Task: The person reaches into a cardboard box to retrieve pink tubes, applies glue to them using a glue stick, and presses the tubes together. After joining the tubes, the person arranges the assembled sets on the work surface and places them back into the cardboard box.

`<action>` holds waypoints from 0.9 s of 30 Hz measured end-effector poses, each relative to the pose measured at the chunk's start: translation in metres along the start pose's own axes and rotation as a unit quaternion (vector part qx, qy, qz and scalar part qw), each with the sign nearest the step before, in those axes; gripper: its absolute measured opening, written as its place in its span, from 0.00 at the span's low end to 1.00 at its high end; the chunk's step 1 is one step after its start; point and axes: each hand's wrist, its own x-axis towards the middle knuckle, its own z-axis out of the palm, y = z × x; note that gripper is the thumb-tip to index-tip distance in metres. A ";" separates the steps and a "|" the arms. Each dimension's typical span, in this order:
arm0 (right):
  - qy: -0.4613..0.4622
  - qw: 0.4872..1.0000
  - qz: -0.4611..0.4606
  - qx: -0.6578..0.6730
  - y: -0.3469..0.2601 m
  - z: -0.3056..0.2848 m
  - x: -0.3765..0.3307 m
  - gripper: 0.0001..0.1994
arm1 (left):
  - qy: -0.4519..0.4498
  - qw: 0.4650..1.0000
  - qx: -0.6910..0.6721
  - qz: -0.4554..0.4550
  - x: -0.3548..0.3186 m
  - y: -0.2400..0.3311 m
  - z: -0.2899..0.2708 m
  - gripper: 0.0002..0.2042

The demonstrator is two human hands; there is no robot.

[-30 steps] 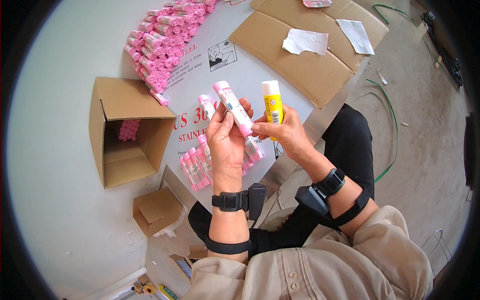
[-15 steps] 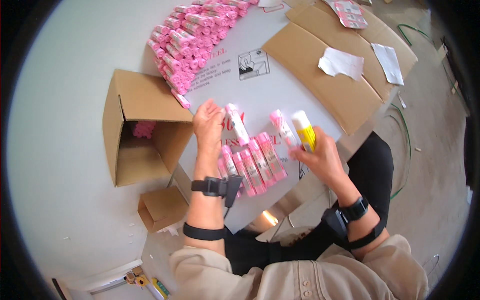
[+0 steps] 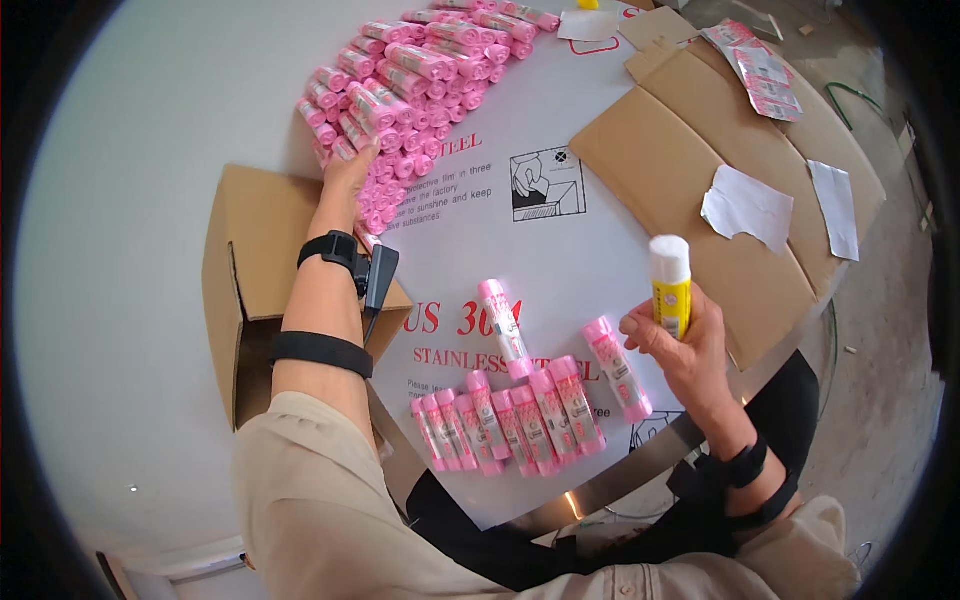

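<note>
My left hand [image 3: 348,178] reaches into the near left edge of a heap of pink plastic bag rolls [image 3: 400,80]. Its thumb shows against the rolls; the other fingers are hidden, so its grip is unclear. My right hand [image 3: 690,345] is closed round a glue stick [image 3: 671,290] with a white cap and yellow body, held upright above the table. Just left of that hand lies a labelled pink roll [image 3: 617,370]. Another labelled roll [image 3: 506,328] lies farther left, its near end by a side-by-side row of several labelled rolls [image 3: 505,430].
An open cardboard box [image 3: 270,225] stands at the left, under my left forearm. Flattened cardboard [image 3: 690,150] with torn white paper [image 3: 750,208] and a pink printed sheet [image 3: 757,70] covers the right side of the table [image 3: 560,265].
My left hand has moved away from the labelled rolls, up and left to the heap. My right hand still holds the glue stick. The whole view has shifted.
</note>
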 end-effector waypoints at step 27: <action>-0.025 0.983 -0.010 0.182 0.029 -0.013 0.014 0.15 | -0.209 0.769 -0.595 -0.102 -0.284 0.000 0.155 0.28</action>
